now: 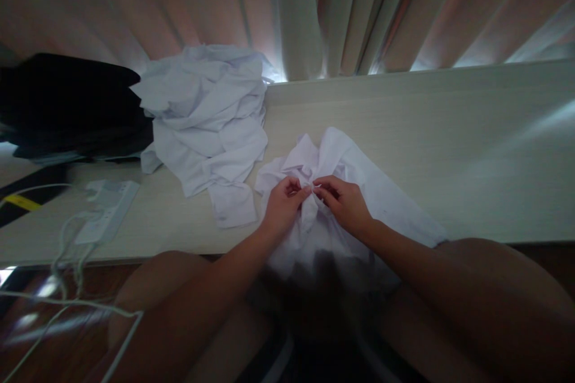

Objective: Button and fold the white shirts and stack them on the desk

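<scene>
Near the front edge of a pale, faintly grained table, a crumpled white cloth garment is lying partly on the surface and hanging toward the person's lap, one long sleeve-like part stretching out to the right. At its gathered middle, the left hand and the right hand are meeting almost tip to tip, the fingers of each closing in a pinch on the fabric; any detail between the tips is too small to make out. Farther back to the left, a loose heap of white fabric is resting beside a stack of black cloth. Nearer the edge, a white rectangular power strip is lying with pale cables trailing from it. Behind, pleated pinkish-beige curtains are hanging, light seeping under them.
</scene>
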Available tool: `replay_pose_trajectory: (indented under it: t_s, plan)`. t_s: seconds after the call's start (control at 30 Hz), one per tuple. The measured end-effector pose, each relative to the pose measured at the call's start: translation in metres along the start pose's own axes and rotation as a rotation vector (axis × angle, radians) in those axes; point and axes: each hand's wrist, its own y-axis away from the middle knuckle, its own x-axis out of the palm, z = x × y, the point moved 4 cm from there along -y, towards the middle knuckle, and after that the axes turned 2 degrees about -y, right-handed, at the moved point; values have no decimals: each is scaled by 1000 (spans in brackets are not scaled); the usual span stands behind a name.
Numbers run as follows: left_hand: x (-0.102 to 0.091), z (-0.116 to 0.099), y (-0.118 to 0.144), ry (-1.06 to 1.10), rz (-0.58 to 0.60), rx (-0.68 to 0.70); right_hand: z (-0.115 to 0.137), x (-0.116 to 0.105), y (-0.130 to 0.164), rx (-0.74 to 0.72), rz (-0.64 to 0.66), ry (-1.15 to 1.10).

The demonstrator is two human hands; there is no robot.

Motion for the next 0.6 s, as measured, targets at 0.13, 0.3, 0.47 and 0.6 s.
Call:
replay_pose_trajectory:
  t_s: [0.13,0.3,0.47,0.6]
  plan:
    - [-1,-12,5,-189,-56,33,0,-1,0,-9,-16,33]
    - [0,-18,8,-233,-14,30,1,0,1,-45,2,103]
    - [-2,-15,7,-253,7,23,2,0,1,-57,13,147]
    - [-5,-12,5,-281,1,0,0,2,2,-48,20,140]
